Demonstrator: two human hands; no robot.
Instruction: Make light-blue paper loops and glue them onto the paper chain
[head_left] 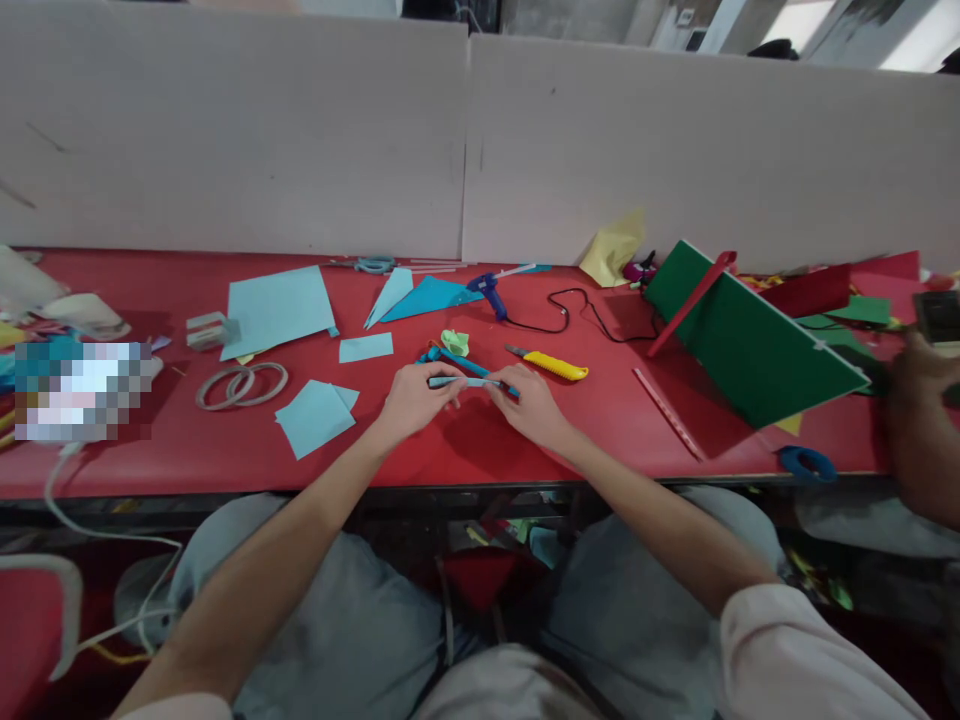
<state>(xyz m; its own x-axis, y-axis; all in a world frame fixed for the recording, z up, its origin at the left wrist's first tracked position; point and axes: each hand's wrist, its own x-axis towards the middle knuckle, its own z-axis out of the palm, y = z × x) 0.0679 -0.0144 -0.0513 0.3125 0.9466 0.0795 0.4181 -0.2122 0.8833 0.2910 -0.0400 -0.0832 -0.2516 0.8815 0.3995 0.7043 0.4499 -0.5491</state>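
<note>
Both hands rest on the red table and pinch a thin rolled light-blue paper stick between them. My left hand grips its left end with closed fingers. My right hand grips its right end the same way. Just behind the stick lie more rolled blue paper sticks and a small crumpled green paper piece. A yellow utility knife lies just beyond my right hand.
Light-blue paper sheets and a folded square lie to the left, with tape rings. A blue glue gun with black cord sits behind. A green board stands at right, where another person's arm reaches in. Blue scissors lie near the front edge.
</note>
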